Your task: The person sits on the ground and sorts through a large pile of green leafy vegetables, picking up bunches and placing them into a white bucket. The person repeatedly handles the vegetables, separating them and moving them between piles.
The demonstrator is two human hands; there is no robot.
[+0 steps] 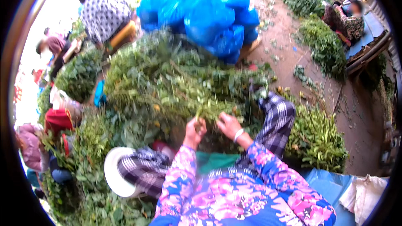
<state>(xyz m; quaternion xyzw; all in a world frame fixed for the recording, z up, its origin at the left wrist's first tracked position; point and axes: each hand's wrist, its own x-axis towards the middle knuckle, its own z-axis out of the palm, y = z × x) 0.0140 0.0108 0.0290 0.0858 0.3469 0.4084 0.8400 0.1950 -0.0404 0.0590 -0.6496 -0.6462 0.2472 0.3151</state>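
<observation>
Both of my hands are over the near edge of a large heap of cut leafy green stems (176, 84). My left hand (194, 130) has its fingers curled in, with thumb and fingertips together at the stem ends; whether a stem lies between them is too blurred to tell. My right hand (230, 127), with a white band at the wrist, reaches to the stems with bent fingers, a short gap from the left. What its fingertips hold cannot be made out. A green cloth or sheet (216, 160) lies below the hands, between my checkered-clad knees.
Full blue plastic bags (210, 15) stand behind the heap. More greens (317, 138) lie at the right, beside a blue sheet (326, 182). A white round rim (113, 172) is by my left knee. Several people sit or bend among other heaps on both sides.
</observation>
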